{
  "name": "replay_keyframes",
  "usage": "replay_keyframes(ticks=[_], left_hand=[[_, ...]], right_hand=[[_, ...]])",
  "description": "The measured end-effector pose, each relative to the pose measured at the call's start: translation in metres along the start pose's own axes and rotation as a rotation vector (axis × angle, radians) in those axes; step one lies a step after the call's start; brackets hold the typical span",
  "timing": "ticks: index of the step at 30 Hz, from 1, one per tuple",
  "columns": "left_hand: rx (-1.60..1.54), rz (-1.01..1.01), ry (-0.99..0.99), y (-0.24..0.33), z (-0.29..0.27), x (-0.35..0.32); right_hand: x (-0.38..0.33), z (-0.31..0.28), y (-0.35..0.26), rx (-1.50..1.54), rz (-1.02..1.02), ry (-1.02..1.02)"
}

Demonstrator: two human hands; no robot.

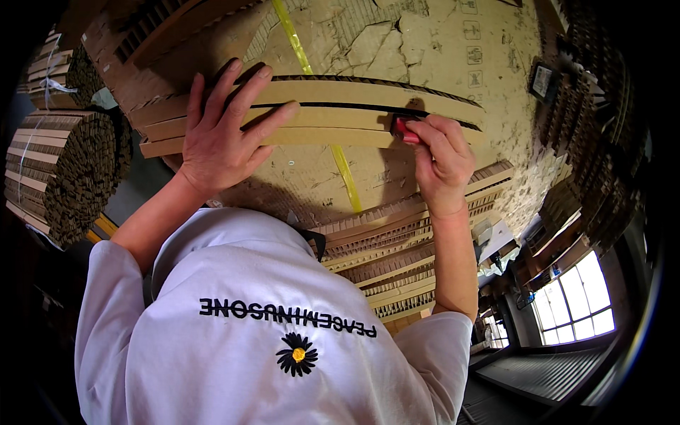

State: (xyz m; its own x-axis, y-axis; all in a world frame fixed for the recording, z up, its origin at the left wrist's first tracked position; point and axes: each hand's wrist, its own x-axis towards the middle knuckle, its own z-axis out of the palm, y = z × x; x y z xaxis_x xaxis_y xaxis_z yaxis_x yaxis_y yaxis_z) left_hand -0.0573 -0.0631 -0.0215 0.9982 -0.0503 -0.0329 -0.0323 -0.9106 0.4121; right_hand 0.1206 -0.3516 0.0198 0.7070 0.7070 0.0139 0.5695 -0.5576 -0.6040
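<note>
Long tan cardboard strips (347,117) lie side by side across the work surface, with a dark line between two of them. My left hand (225,131) rests on their left part, fingers spread and flat, holding nothing. Toward their right end, my right hand (445,156) pinches a small red tool (406,131) against the strips. Its exact kind is hard to make out, since the fingers cover part of it. Beneath the strips is a worn cardboard sheet (489,42) with a band of yellow tape (346,177) running over it.
Layered corrugated strips (382,234) are stacked between my body and right forearm. Tied cardboard bundles (74,173) stand at the left. More strips lie at the upper left (166,35). A small dark device (542,79) sits at the right, near piled dark cardboard (595,120).
</note>
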Motion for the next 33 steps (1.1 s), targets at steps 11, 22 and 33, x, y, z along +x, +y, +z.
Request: replay_keyframes(ticks=[11,22,33], left_hand=[[0.038,0.047,0.105,0.001,0.004,-0.002],[0.033,0.078,0.116,-0.001,0.007,-0.002],[0.046,0.053,0.094,0.001,0.004,-0.001]], right_hand=[[0.002,0.001,0.004,-0.017,-0.027,0.039],[-0.033,-0.005,0.0,0.38,0.273,0.388],[-0.033,0.015,-0.014,0.138,0.063,0.089]])
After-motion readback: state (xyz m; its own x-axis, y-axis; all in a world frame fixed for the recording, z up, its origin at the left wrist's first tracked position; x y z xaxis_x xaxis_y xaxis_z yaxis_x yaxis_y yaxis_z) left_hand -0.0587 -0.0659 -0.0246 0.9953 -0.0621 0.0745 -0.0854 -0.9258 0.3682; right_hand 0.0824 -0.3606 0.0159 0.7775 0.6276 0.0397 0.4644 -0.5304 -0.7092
